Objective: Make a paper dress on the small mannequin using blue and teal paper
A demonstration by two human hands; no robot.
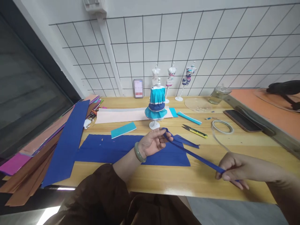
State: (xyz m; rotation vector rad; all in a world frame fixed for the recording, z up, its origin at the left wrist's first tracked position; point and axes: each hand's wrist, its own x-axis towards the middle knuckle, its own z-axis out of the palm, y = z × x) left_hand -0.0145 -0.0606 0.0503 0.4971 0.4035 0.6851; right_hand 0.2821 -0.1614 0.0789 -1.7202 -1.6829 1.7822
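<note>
A narrow dark blue paper strip (195, 155) stretches between my two hands above the table. My left hand (153, 142), palm turned up, pinches it near one end, and a loose tail hangs past the fingers to the right. Lower down at the right, my right hand (233, 170) grips the other end between thumb and fingers. Beneath my left hand lies a wide blue sheet (105, 153). Just beyond stands a small dress form (157, 104) in a turquoise and blue ruffled dress. Yellow-handled thread snips (195, 130) rest to the right of it.
Three more small mannequins (172, 75) and a phone (138, 88) stand by the tiled wall. Turquoise pieces (123, 129) and a pale pink strip (124, 115) lie on the table. At right are a tape roll (222, 127), a dark phone (242, 120) and a lidded glass (218, 94). Coloured sheets (39, 165) pile up at left.
</note>
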